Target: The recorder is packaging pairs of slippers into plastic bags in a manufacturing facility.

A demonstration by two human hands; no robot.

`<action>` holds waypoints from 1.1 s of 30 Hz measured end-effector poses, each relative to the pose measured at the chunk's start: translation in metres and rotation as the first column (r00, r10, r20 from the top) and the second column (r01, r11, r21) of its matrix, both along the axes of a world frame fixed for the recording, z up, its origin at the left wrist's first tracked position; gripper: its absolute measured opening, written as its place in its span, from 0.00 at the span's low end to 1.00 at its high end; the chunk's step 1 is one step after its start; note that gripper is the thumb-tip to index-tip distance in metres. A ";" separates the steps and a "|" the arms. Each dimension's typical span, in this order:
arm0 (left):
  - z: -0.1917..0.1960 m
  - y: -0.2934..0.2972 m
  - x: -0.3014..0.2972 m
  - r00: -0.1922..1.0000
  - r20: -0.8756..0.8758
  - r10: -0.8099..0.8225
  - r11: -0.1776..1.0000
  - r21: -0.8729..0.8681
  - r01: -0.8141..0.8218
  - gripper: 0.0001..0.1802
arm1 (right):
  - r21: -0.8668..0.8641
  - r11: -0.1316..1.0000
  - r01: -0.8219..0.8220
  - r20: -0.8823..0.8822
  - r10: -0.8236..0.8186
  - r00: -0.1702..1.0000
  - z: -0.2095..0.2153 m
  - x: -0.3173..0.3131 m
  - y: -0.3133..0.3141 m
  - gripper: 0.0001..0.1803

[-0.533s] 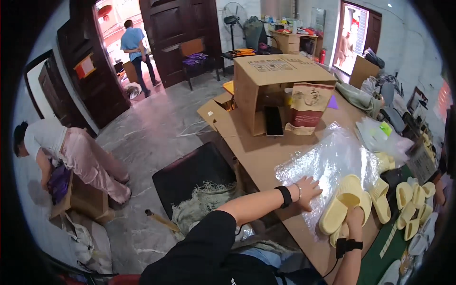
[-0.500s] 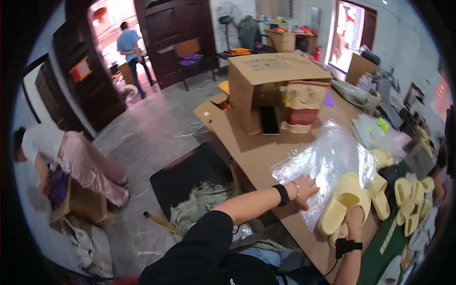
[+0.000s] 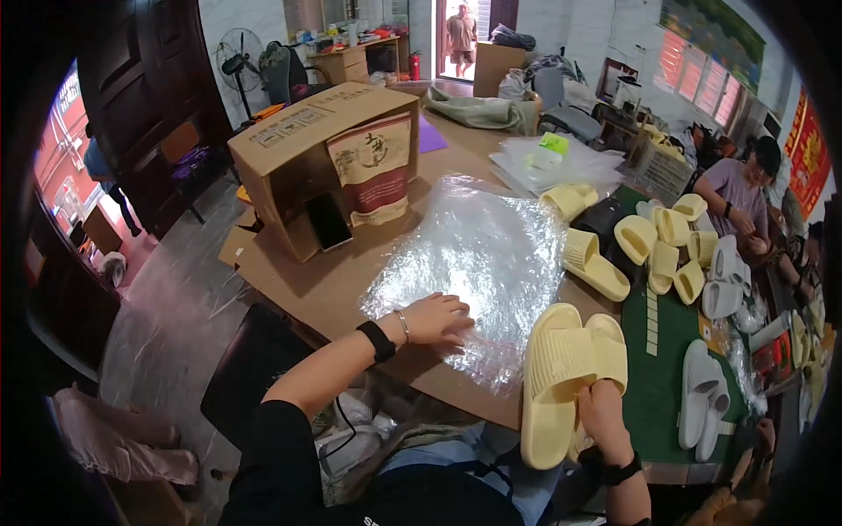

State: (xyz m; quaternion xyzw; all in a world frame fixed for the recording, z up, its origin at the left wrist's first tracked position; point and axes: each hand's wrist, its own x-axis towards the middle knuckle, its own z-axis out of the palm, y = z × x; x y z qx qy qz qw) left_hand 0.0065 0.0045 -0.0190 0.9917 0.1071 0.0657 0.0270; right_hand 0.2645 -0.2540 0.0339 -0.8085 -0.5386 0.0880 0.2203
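Note:
A pair of pale yellow slippers (image 3: 555, 386) is held upright at the near edge of the table, with my right hand (image 3: 603, 412) closed on it. Most of the rear slipper hides behind the front one. To the left lies a stack of clear plastic bags (image 3: 478, 232), shiny and creased. My left hand (image 3: 441, 321) rests flat on the stack's near left part, fingers stretched out. More yellow slippers (image 3: 598, 267) lie just past the held pair, on the table's right side.
An open cardboard box (image 3: 281, 188) stands on the table with a phone (image 3: 328, 222) and a printed paper pouch (image 3: 375, 167) at its opening. Grey slippers (image 3: 699, 394) lie on a green mat (image 3: 645, 377) at right. A co-worker (image 3: 741, 197) sits beyond it.
My view has swung to the right, bringing the green mat and the seated co-worker into sight. My right hand still grips the slippers, and my left hand stays on the plastic.

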 end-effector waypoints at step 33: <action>-0.008 0.002 0.028 0.988 0.154 0.005 0.987 -0.159 0.020 0.35 | -0.036 0.993 -0.115 0.006 0.115 0.993 0.005 -0.025 -0.026 0.16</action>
